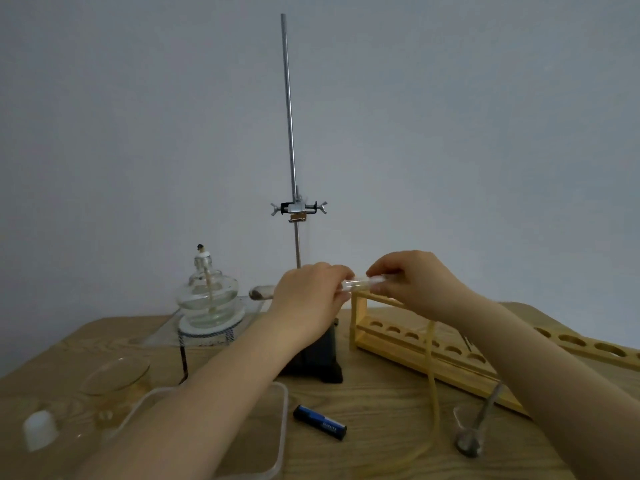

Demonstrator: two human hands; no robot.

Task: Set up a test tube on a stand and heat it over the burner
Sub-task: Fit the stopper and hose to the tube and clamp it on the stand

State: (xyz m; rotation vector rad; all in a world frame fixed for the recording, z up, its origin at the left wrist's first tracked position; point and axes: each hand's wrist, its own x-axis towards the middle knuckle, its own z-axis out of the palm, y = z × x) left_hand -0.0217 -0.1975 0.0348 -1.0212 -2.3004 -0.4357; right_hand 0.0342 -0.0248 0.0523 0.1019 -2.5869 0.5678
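Writing: lighter (pixel 319 421) at lower centre, blue and black, white print on its side – too blurred to read for sure.
Test tube: test tube (pixel 362 283) held level at centre frame, above the left end of the wooden rack (pixel 408 341); ends covered by fingers.
Left hand: left hand (pixel 311 292) curled round the tube's left end.
Right hand: right hand (pixel 412 284) pinches the tube's right end, where something whitish sits – cannot tell what.
Stand: stand (pixel 290 133) rod rises at centre, clamp (pixel 298 208) on it above the hands; dark base partly hidden by the left forearm.
Burner: glass spirit burner (pixel 207 296) at centre left on a mesh-topped tripod, uncapped, no flame visible.
Hard to make out: yellowish tubing (pixel 432 375) runs down from the right hand, lower end fades out; grey object behind the left hand, unclear.
Around: glass dish (pixel 116 375) and white cap (pixel 40 429) lower left; clear tray (pixel 282 427) under the left forearm, cut off at the bottom; metal spoon (pixel 479 422) in a small beaker lower right; rack cut off at the right edge.
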